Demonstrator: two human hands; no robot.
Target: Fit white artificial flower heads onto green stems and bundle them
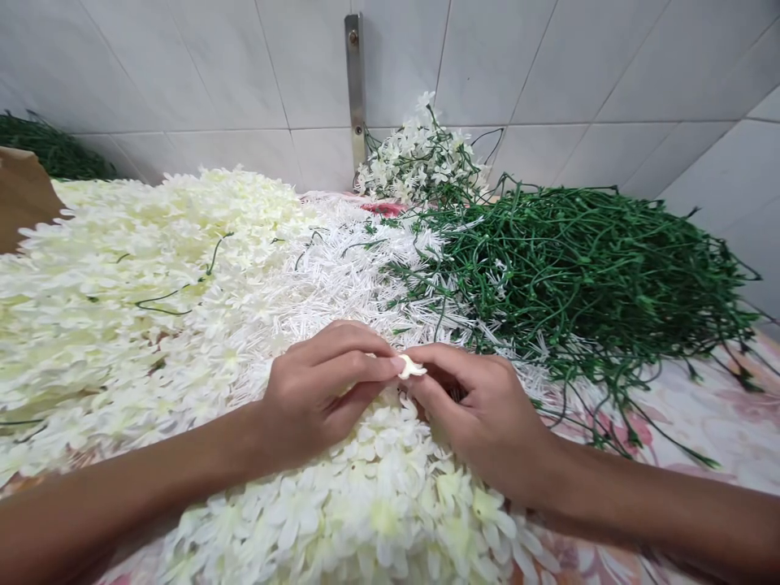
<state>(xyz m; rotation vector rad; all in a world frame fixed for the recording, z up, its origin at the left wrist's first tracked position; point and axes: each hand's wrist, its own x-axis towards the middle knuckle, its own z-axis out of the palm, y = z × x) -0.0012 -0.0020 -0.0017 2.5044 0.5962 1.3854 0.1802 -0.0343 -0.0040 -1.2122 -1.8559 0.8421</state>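
A small cream-white artificial flower point(412, 367) is pinched between the fingertips of my left hand point(322, 392) and my right hand point(481, 414). Its folded petals stick out between both sets of fingers. Under my hands and to the left lies a thick heap of cream-white artificial flowers point(152, 301). Just beyond my fingers is a mass of thin white spiky plastic strands point(341, 280). A tangled pile of green artificial stems point(578, 284) spreads to the right of my right hand, with some ends trailing near my wrist.
A bunch of small white flower sprigs point(420, 154) rests against the white tiled wall point(548, 73), near a metal bracket point(357, 89). Brown cardboard point(21, 195) and dark green stems point(52, 150) lie far left. A floral-patterned cloth point(712, 414) covers the surface.
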